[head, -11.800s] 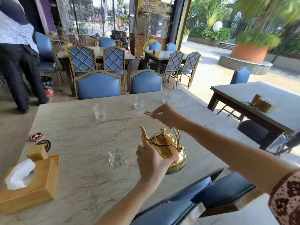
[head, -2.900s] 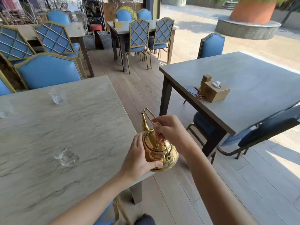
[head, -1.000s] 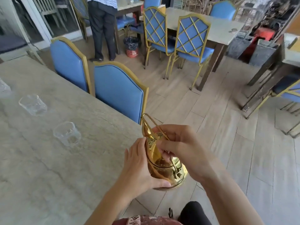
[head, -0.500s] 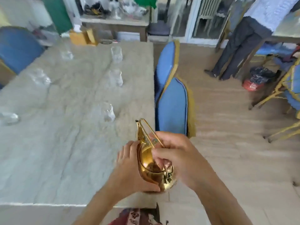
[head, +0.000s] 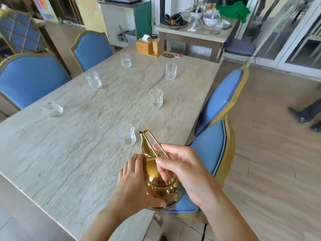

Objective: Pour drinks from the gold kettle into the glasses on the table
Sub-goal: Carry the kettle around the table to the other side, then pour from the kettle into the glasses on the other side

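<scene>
Presently one gold kettle [head: 157, 181] is being held above the near right corner of the counter [head: 73, 153], its body being cupped by the left hand [head: 137, 185] and its thin handle being pinched closed by the right hand [head: 187, 169]. Six glasses are being carried upright by the counter: the nearest glass [head: 126, 134] just beside the spout, then one [head: 156, 98], another [head: 171, 70], a far one [head: 125, 60], one [head: 93, 79] and a blurred one [head: 53, 108]. Four blue chairs are being counted around it.

Gold kettle [head: 159, 181] held in both hands above near corner of marble surface [head: 73, 153]; left hand [head: 137, 185] cups the body, right hand [head: 184, 169] pinches the handle. Spout points toward nearest glass [head: 126, 136]. Five more glasses stand upright farther along.
</scene>
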`<action>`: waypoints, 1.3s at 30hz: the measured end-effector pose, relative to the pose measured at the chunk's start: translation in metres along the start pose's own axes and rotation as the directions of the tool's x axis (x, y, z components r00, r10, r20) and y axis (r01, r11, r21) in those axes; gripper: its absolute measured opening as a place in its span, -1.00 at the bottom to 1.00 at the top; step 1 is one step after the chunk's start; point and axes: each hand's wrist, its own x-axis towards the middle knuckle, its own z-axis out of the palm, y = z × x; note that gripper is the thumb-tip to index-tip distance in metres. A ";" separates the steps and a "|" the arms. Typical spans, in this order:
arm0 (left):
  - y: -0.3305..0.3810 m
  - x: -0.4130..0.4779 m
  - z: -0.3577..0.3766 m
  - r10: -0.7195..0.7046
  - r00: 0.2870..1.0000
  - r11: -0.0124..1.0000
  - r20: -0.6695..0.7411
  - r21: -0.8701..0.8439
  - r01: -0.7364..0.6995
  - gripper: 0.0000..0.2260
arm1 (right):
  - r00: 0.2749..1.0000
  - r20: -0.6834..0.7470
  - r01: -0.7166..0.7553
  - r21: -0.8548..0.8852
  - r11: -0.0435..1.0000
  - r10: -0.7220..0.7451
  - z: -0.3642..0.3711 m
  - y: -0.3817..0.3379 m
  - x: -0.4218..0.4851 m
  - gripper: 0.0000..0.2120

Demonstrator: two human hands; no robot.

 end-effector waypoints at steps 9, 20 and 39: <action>0.061 0.055 0.021 -0.243 0.949 0.969 -0.202 -0.008 0.247 0.33 | 0.954 0.299 0.000 -0.024 1.000 0.007 -0.086 -0.021 0.073 -0.76; 0.127 0.125 0.043 -0.628 0.633 0.777 -0.453 -0.407 0.479 0.14 | 0.839 0.542 0.415 -0.575 0.705 -0.051 -0.094 -0.073 0.189 -0.77; 0.098 0.170 0.025 -0.815 0.497 0.432 -0.298 -0.884 0.180 -0.30 | 0.733 0.651 0.654 -0.754 0.059 0.195 0.008 -0.076 0.269 -0.59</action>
